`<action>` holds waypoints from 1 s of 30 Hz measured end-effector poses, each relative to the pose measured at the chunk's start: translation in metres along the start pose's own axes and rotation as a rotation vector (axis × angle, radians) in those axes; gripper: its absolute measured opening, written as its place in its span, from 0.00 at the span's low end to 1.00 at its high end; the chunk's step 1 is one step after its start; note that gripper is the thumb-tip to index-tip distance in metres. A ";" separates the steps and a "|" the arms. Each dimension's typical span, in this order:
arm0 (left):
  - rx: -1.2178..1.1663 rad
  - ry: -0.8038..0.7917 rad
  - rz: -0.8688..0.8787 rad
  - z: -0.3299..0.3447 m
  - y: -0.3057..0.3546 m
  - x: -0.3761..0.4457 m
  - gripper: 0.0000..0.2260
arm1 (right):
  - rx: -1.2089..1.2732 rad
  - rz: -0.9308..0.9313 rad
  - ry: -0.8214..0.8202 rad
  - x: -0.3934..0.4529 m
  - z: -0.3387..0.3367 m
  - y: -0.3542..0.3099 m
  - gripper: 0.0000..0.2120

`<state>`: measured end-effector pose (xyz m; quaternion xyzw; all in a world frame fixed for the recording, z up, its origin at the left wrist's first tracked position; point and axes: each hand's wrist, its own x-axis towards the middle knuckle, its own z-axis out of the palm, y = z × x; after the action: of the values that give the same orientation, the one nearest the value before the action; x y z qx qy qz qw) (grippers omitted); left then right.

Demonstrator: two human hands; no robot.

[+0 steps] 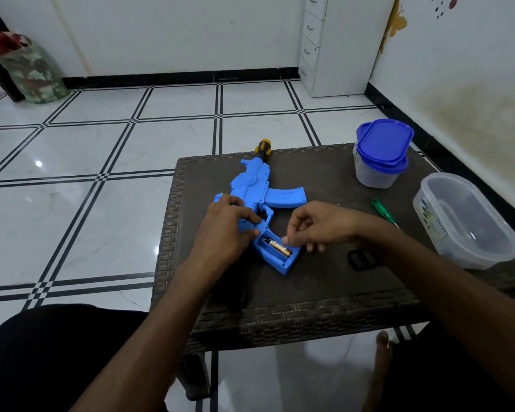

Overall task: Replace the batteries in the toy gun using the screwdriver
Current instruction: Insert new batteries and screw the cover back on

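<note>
A blue toy gun (257, 185) lies on the dark woven table (324, 286), its grip pointing toward me with the battery compartment uncovered. A gold and black battery (278, 247) sits inside the compartment. My left hand (225, 224) grips the gun's body just above the grip. My right hand (312, 226) hovers over the compartment with curled fingers, its fingertips touching the battery's right end. A green screwdriver (384, 211) lies on the table to the right. A black cover (361, 259) lies beside my right forearm.
A lidded tub with two blue lids (381, 156) stands at the back right of the table. A clear open container (464, 221) sits at the right edge. The gun's yellow and black muzzle (263, 147) pokes past the far edge. Tiled floor surrounds the table.
</note>
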<state>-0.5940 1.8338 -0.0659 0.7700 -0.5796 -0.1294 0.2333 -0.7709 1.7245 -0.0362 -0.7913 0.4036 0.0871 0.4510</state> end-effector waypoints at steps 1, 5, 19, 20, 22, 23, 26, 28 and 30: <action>0.001 0.003 0.003 0.000 -0.001 0.000 0.12 | 0.029 0.001 0.025 -0.002 -0.001 0.004 0.09; -0.018 0.011 0.010 0.001 -0.003 -0.001 0.12 | 0.145 0.001 0.071 -0.014 -0.010 0.020 0.07; 0.010 0.009 0.009 0.001 0.000 0.000 0.13 | -0.095 -0.198 0.345 -0.040 -0.007 0.027 0.11; 0.007 0.007 0.007 0.001 0.000 0.000 0.13 | -0.115 -0.219 0.353 -0.041 -0.006 0.027 0.12; 0.002 0.004 0.002 0.001 0.000 0.000 0.13 | -0.150 -0.269 0.374 -0.042 -0.004 0.025 0.13; 0.003 0.005 0.002 0.001 0.000 0.000 0.13 | -0.151 -0.296 0.386 -0.041 -0.003 0.023 0.14; 0.012 0.007 0.009 0.001 0.000 0.000 0.13 | -0.134 -0.344 0.399 -0.039 0.001 0.019 0.19; 0.008 0.007 0.010 0.001 -0.001 0.000 0.13 | -0.105 -0.341 0.377 -0.039 0.004 0.015 0.21; 0.001 0.011 0.006 0.001 -0.001 0.000 0.13 | -0.089 -0.325 0.346 -0.042 0.006 0.009 0.21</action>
<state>-0.5938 1.8340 -0.0675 0.7691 -0.5806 -0.1242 0.2365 -0.8042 1.7506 -0.0245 -0.8680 0.3379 -0.1059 0.3481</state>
